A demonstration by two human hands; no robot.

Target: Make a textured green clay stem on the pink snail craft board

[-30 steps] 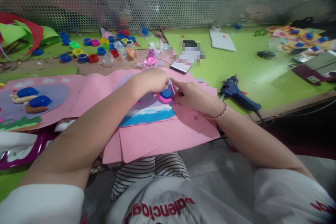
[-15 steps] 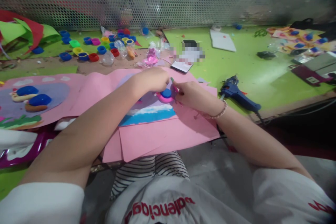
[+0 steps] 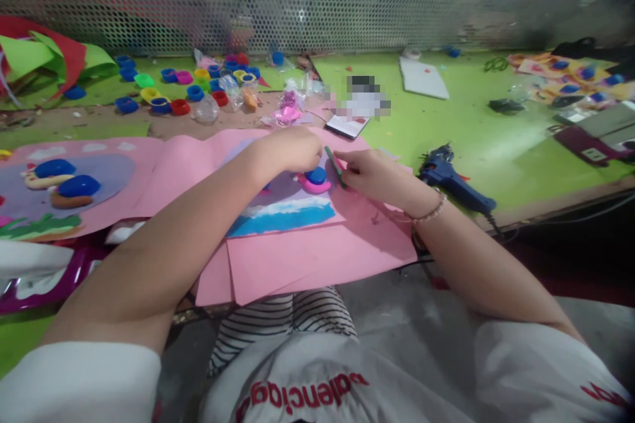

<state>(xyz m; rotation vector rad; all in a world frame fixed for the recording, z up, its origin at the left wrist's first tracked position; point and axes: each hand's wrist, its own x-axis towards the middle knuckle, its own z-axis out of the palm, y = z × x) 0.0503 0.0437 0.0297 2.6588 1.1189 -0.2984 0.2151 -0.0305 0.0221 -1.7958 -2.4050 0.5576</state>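
Note:
A thin green stick (image 3: 335, 166), like a modelling tool, is pinched in my right hand (image 3: 364, 172). It lies just right of a blue dome (image 3: 316, 175) set on a curved pink clay strip (image 3: 316, 187). My left hand (image 3: 295, 149) is closed, fingers bent down over the lilac area of the picture, left of the stick; whatever is under its fingertips is hidden. Below both hands, a blue and white clay band (image 3: 282, 217) crosses the pink sheet (image 3: 317, 258).
A second pink picture with blue-shelled clay snails (image 3: 79, 186) lies to the left. Small colourful tubs (image 3: 161, 104) and plastic wrappers stand behind. On the right are a blue glue gun (image 3: 454, 180) with a cable and a phone (image 3: 347, 125). A perforated metal panel (image 3: 297, 0) rises at the back.
My right hand has shifted slightly right and away from the pink clay strip. More of the green stick now shows beside it. My left hand stays almost in place.

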